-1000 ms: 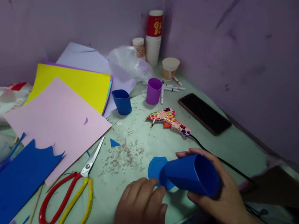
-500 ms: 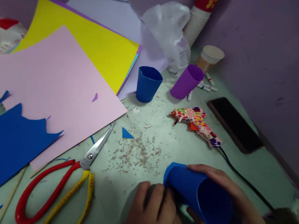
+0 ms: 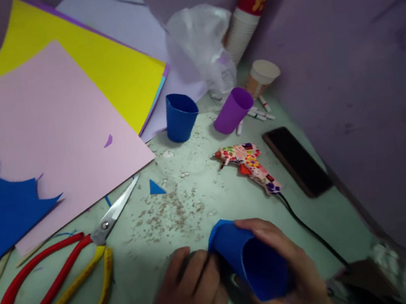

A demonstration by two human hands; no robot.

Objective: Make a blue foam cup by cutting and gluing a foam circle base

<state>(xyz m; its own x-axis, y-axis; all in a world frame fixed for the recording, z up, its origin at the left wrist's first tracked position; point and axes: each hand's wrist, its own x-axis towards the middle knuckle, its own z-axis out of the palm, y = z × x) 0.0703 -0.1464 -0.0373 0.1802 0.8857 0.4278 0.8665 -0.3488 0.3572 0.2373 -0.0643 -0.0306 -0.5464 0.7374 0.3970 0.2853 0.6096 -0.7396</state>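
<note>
A blue paper tube lies tilted near the bottom, its open mouth facing me. My right hand is wrapped round its right side, thumb beneath and fingers over the top. My left hand is closed, with curled fingertips against the tube's far left end; what lies under them is hidden. Beyond my hands is a hot glue gun with a flower pattern, lying on its side. Open-handled scissors with red and yellow grips rest to the left. A small blue paper triangle lies between them.
Another blue paper tube stands farther back, beside a leaning purple one. A phone and the glue gun's cord are at right. Pink paper, yellow paper and cut blue paper cover the left. Stacked cups lean against the wall.
The view has turned a little right, so the table's things sit farther left. Both hands keep their places on the blue paper tube, whose mouth is slightly more raised in view.
</note>
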